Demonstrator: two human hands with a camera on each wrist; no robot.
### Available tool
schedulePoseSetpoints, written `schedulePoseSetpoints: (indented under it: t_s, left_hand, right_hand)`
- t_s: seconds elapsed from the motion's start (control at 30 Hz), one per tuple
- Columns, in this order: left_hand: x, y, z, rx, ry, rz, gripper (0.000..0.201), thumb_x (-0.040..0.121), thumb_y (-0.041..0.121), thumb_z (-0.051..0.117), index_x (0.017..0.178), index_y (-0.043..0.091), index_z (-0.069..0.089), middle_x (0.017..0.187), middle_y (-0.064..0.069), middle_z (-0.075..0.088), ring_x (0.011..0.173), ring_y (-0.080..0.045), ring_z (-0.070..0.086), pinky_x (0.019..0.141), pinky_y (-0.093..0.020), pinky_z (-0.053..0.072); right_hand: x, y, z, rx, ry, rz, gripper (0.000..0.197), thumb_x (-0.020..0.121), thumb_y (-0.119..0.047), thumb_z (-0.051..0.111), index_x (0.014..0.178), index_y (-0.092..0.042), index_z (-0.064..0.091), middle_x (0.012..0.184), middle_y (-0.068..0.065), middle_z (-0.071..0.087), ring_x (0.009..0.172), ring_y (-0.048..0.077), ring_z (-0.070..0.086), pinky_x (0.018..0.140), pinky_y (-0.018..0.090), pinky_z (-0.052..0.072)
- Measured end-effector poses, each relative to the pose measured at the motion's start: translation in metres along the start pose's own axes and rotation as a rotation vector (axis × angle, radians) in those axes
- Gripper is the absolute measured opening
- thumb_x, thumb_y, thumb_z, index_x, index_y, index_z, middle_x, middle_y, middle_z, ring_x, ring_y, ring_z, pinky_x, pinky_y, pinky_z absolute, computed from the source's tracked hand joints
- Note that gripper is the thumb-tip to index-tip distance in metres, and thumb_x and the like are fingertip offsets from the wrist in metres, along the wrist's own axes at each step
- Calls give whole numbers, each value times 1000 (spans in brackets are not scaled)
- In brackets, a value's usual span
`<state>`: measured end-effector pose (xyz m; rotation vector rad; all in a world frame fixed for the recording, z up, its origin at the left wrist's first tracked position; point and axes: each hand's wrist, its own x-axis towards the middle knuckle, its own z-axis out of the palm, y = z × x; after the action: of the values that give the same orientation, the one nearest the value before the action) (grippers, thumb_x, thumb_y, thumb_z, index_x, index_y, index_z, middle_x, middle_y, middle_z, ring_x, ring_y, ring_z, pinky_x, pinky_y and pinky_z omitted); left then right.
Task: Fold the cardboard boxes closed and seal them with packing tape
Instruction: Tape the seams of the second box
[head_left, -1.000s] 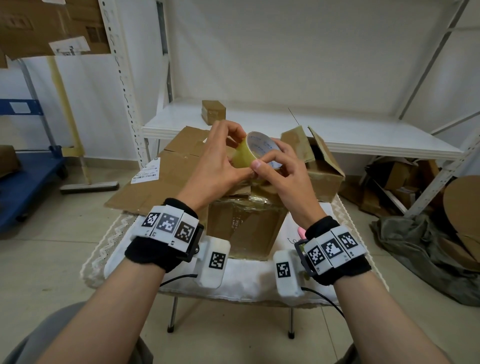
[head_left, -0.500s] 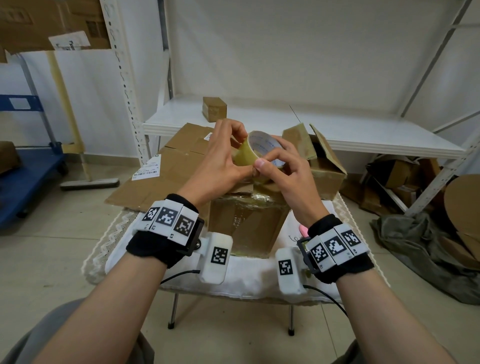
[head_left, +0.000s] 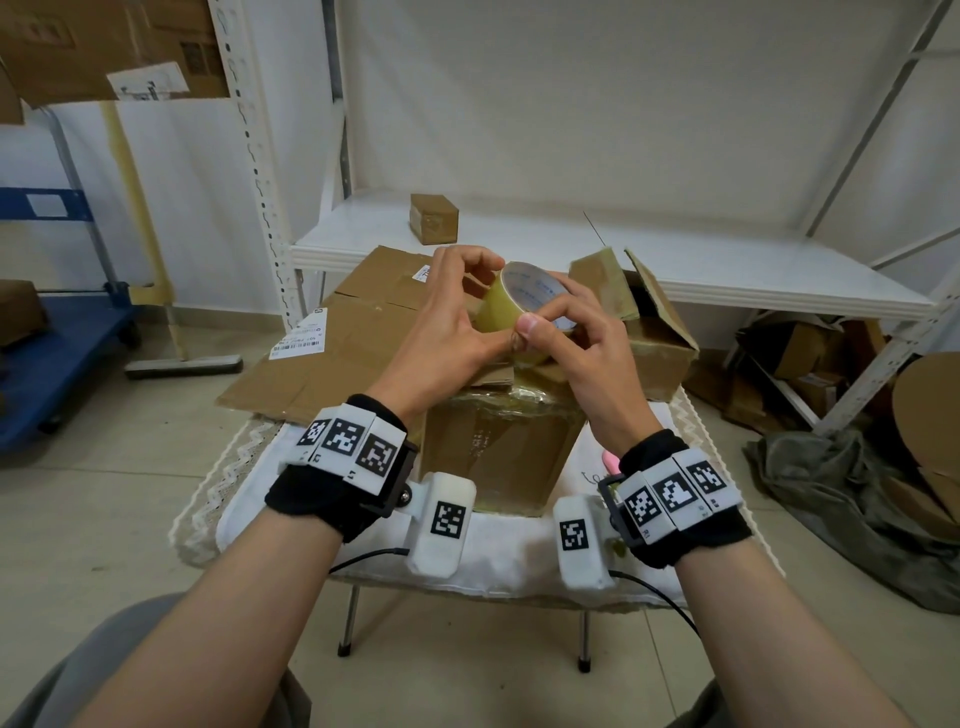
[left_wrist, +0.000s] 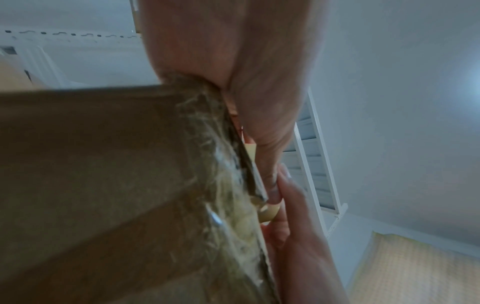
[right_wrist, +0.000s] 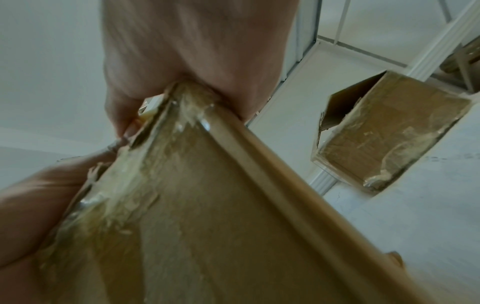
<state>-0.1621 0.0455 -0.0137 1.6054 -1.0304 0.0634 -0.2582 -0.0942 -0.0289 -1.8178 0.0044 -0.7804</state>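
Both hands hold a yellowish roll of packing tape just above a brown cardboard box on the small cloth-covered table. My left hand grips the roll from the left, fingers curled over its top. My right hand pinches the roll's near edge, its thumb meeting the left thumb. The box has old wrinkled tape along its top edge. A sliver of the roll shows between the hands in the left wrist view, and a corner of the roll above the box in the right wrist view.
A second box with open flaps stands behind on the right, also seen as the taped box. Flattened cardboard lies behind on the left. A small box sits on the white shelf. More cardboard clutters the floor at right.
Both hands stay on the tape roll above the box with thumbs together; only the head view has shifted slightly.
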Motion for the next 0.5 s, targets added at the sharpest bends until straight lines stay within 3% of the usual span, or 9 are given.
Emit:
schedulePoseSetpoints:
  t_s: [0.13,0.3,0.43,0.5]
  left_hand:
    - [1,-2,0,-27,3,-27,64,78,28,82,125,20,40,126,-5,46,101,-20,56,71,-13,47]
    - [2,-5,0,-17,-19,10,63,79,36,81,124,21,39,126,-6,45,103,-22,57,74,-16,48]
    - [3,-8,0,-26,-42,7,63,77,44,78,121,27,37,125,-7,45,104,-27,59,76,-23,51]
    - [4,-9,0,-21,-53,8,62,77,45,77,121,26,36,126,-7,44,107,-26,57,78,-23,51]
  right_hand:
    - [0,0,0,6,-2,-12,19,77,-48,71,74,-29,68,132,-19,54,131,7,49,106,45,50]
    - [0,1,-1,1,-6,-10,26,76,-49,71,77,-23,68,136,-12,53,131,8,48,104,40,51]
    - [1,2,-1,3,-5,-3,24,76,-50,71,75,-27,67,137,-12,53,133,10,47,105,42,50]
    - [1,3,-1,-1,-4,-3,24,76,-50,71,75,-26,67,139,-11,52,134,9,46,105,38,48]
